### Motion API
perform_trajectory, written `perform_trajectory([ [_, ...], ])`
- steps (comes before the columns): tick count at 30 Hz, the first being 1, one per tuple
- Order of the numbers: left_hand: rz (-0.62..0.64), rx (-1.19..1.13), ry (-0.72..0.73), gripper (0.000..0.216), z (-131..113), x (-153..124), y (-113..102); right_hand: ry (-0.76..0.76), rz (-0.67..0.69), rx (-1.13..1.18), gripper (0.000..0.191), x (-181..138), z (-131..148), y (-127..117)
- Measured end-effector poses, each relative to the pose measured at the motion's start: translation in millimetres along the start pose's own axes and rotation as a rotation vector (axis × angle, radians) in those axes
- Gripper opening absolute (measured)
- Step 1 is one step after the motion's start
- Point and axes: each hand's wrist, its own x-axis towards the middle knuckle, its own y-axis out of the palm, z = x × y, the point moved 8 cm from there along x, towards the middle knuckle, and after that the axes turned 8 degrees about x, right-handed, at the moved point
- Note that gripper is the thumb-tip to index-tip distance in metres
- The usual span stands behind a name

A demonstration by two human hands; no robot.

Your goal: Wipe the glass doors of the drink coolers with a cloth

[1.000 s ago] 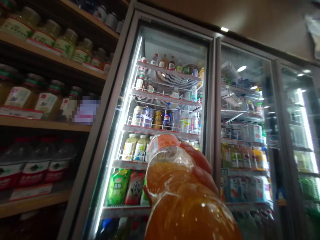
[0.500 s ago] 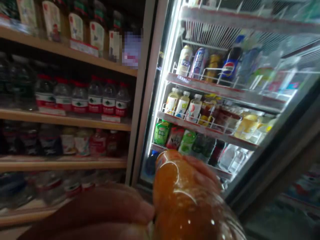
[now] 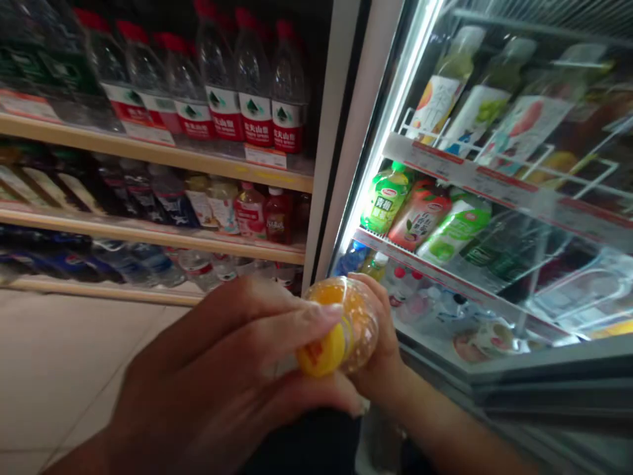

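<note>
A clear plastic bottle of orange drink (image 3: 364, 323) is held in front of me, tilted so that its yellow cap (image 3: 319, 355) points towards me. My left hand (image 3: 212, 369) is closed on the cap, the thumb on one side and the fingers on the other. Behind it, my right hand (image 3: 384, 336) wraps around the bottle's body from the right side; part of its fingers is hidden by the bottle. Whether the cap is loose on the neck I cannot tell.
At the right stands a lit drinks cooler, its wire-fronted shelf (image 3: 459, 168) holding several juice bottles, with green and red bottles (image 3: 420, 214) below. Wooden shelves (image 3: 208, 161) at the left carry red-capped water bottles (image 3: 257, 99). Pale floor tiles (image 3: 64, 356) lie below.
The view has tipped down and moved closer to the shelves. The bottle now appears smaller and farther from the camera, with its yellow cap and both hands in sight.
</note>
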Motion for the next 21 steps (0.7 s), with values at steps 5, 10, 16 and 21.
perform_trajectory([
  [5, -0.061, 0.224, 0.021, 0.028, 22.8, 16.3, 15.4, 0.048, -0.009, 0.035, 0.080, -0.2, -35.5, 27.6],
  [10, 0.130, 0.013, 0.090, 0.021, 64.2, 13.5, 45.8, 0.153, 0.273, 0.268, 0.074, 8.1, -67.8, 57.5],
  [16, 0.386, -0.210, 0.138, 0.025, 94.2, 17.0, 78.8, 0.308, 0.495, 0.560, 0.077, 7.4, -100.1, 80.9],
  [21, 0.514, -0.137, -0.031, 0.054, 107.5, 12.2, 96.5, 0.399, 0.436, 0.615, 0.081, -2.5, -120.4, 90.5],
])
